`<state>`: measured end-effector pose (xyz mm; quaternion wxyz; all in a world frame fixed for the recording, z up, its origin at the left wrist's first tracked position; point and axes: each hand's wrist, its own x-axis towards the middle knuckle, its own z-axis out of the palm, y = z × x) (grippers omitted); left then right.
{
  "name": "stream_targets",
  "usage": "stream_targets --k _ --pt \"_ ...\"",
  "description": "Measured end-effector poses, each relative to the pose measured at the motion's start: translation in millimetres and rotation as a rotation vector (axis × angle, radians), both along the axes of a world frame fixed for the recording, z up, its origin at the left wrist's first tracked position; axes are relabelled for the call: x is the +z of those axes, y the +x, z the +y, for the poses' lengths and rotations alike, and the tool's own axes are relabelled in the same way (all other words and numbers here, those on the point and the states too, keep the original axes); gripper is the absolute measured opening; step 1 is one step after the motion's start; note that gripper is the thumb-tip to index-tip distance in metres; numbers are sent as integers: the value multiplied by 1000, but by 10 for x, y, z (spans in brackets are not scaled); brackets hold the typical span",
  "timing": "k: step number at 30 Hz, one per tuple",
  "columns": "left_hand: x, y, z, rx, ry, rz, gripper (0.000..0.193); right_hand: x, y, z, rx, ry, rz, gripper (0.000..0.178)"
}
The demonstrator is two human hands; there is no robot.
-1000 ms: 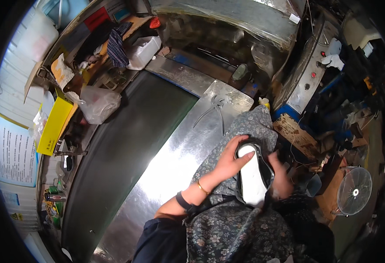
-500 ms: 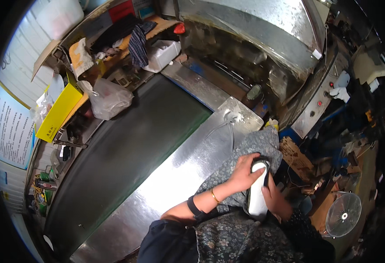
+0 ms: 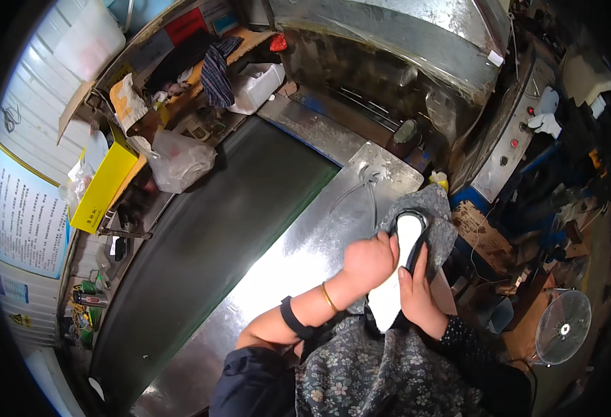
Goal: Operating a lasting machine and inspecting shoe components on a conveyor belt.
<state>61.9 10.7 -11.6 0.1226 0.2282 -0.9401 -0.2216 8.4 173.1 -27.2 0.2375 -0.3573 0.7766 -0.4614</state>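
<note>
Over my floral-covered lap I hold a shoe piece, sole-shaped, with a white face turned up and a dark rim round its rounded end. Its other end is white and pointed, toward my body. My left hand is closed in a fist at its left edge, the fingertips hidden. My right hand grips the right edge, thumb on the white face and fingers along the dark side. Beneath the piece lies grey floral cloth. A pair of metal pincers rests on the metal tabletop beyond my left hand.
A dark conveyor belt runs along the left of the tabletop. Behind it, a shelf holds a yellow box, a plastic bag and a white container. At right are a control panel and a round fan.
The shoe piece has turned, its dark-rimmed end now farther up and its pointed end showing. My left hand has drawn into a fist. The view has shifted slightly.
</note>
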Motion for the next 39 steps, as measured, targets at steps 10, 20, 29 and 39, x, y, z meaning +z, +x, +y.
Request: stream_targets --k 10,20,29,39 --pt "-237 486 578 52 374 -67 45 -180 45 136 -72 -183 7 63" --pt "-337 97 236 -33 918 608 49 -73 116 390 64 -46 64 66" --pt "-89 -279 17 -200 1500 442 42 39 -686 -165 -26 -535 -688 78" --pt "-314 -172 -89 -371 1571 511 38 310 -893 -507 357 -329 -293 32"
